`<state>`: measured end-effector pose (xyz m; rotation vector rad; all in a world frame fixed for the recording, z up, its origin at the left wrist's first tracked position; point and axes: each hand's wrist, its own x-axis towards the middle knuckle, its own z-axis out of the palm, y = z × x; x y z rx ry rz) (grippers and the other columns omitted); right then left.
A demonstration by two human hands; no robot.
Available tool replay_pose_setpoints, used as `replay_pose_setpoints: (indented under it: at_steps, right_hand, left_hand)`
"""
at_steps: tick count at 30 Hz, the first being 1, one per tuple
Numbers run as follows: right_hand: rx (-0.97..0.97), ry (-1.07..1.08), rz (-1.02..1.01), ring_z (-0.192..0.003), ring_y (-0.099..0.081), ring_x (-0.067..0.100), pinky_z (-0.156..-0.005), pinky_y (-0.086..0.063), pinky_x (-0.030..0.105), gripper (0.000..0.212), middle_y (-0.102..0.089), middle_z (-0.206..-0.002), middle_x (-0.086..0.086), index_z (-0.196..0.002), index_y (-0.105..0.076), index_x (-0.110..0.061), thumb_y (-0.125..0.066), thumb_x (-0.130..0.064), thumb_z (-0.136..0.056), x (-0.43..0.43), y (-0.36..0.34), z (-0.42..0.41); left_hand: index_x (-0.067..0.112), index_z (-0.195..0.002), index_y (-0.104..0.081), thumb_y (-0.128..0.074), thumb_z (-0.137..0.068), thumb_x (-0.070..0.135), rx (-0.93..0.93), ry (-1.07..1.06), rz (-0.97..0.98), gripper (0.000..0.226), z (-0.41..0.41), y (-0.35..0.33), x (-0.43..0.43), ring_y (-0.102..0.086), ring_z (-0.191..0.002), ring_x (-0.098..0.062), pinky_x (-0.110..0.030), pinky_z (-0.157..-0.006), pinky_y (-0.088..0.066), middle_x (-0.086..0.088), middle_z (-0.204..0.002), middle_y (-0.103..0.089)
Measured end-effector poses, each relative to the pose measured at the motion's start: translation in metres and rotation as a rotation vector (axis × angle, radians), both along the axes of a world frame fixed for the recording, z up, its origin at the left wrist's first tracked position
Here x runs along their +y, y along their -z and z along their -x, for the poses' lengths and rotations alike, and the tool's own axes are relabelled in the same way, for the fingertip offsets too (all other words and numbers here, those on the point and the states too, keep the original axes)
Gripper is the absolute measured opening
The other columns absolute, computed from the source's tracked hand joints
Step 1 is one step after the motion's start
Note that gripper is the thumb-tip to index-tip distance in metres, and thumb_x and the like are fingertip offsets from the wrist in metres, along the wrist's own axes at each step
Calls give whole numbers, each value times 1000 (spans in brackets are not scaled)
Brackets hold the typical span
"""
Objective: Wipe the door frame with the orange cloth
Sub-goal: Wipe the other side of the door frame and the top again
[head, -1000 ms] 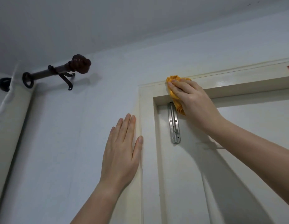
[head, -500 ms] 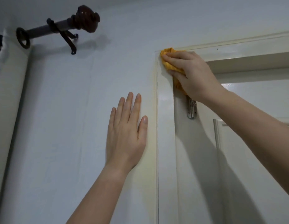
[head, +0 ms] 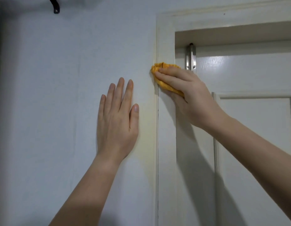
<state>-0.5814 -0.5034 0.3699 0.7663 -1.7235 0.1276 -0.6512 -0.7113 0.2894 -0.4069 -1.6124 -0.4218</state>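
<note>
The wall [head: 51,95] is filling the left half of the view, with its upper left corner lying in shadow and its edges running out of frame. The door [head: 255,128] is occupying the right side; its lower part and right edge are cut off, and glare is washing out the surface near its top. The door frame [head: 166,144] is running vertically between wall and door, its upright continuing below the picture and its top rail leaving the frame at right. No writing, label or brand mark is showing on any surface.

The left hand [head: 117,121] is lying flat against the wall just beside the frame, fingers extended and close together, holding nothing. The right hand [head: 188,97] is pressing the orange cloth [head: 164,75] against the upper part of the frame's upright, fingers laid over it; its palm side is hidden, so how the thumb is gripping cannot be told. Most of the cloth is being covered by that hand, with only a bunched edge showing above and below the fingers.

A metal slide bolt [head: 191,57] is sitting at the door's top corner, its lower end hidden behind the right hand. A dark bracket hook [head: 56,7] is appearing at the top left, mostly cut off.
</note>
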Motion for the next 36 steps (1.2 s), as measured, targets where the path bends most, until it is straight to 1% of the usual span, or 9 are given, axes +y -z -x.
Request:
replay_pose_setpoints:
  at_steps: [5, 11, 15, 23, 27, 30, 33, 34, 36]
  right_hand:
    - [1, -34, -11, -144, -53, 32, -125, -36, 39, 41, -59, -153, 9, -145, -63, -5, -65, -2, -104, 6, 69, 6]
    - [-64, -28, -67, -151, -45, 24, -127, -31, 32, 45, -51, -160, 0, -151, -56, -12, -52, -7, -107, 13, 169, 5]
    - [-89, 18, -176, -154, -40, 18, -126, -37, 36, 63, -50, -162, -2, -154, -54, -13, -54, 13, -97, 23, 216, 0]
    - [109, -30, -74, -136, -58, 26, -120, -41, 35, 42, -60, -149, 6, -144, -62, -4, -55, -1, -103, 10, 126, -20]
    - [61, -41, 7, -126, -59, 19, -113, -36, 12, 40, -64, -138, 3, -143, -63, -6, -63, -12, -104, -16, 82, -25]
    - [-28, -57, 134, -107, -59, 5, -94, -32, -4, 36, -68, -119, -4, -135, -65, -15, -71, -24, -100, -29, 53, -28]
    - [-97, -65, 225, -93, -59, -10, -78, -37, -5, 24, -66, -103, -24, -118, -65, -33, -74, -39, -97, -35, 24, -29]
    - [-102, -46, 224, -93, -58, -13, -75, -38, -3, 19, -65, -100, -25, -113, -65, -37, -74, -41, -97, -37, 17, -28]
    - [-63, 8, 210, -90, -55, -5, -75, -41, 4, 15, -62, -103, -19, -109, -69, -36, -75, -39, -97, -41, 11, -23]
  left_hand:
    - [28, -179, -13, -28, -119, 37, 7, 9, 5, 62, -2, 16, -5, -3, -174, -17, -43, -141, -3, 4, -187, -9]
    - [26, -178, -15, -27, -118, 36, 14, 5, 1, 62, -3, 31, -8, -7, -173, -20, -44, -141, -5, 1, -187, -13]
    - [25, -178, -18, -26, -119, 33, 16, 17, 11, 60, -5, 37, -14, -8, -173, -18, -41, -141, -5, 2, -186, -15]
    - [19, -175, -29, -32, -117, 23, -2, 41, -113, 59, -6, 45, -39, -17, -172, -21, -44, -141, -10, 0, -184, -25]
    - [21, -175, -30, -32, -116, 22, -14, 49, -115, 59, -7, 46, -44, -16, -172, -20, -44, -141, -11, 2, -184, -25]
    - [22, -175, -32, -32, -116, 24, -15, 41, -117, 58, -6, 46, -45, -17, -172, -19, -43, -141, -10, 2, -183, -26]
    - [23, -175, -31, -31, -117, 25, -12, 35, -117, 58, -3, 46, -46, -17, -172, -19, -44, -141, -11, 3, -184, -26]
    - [24, -175, -31, -30, -117, 26, -11, 34, -117, 58, -3, 46, -46, -16, -172, -19, -44, -141, -11, 3, -184, -25]
    - [24, -175, -30, -29, -117, 27, -9, 35, -119, 58, -2, 47, -45, -16, -172, -18, -43, -141, -10, 4, -184, -25]
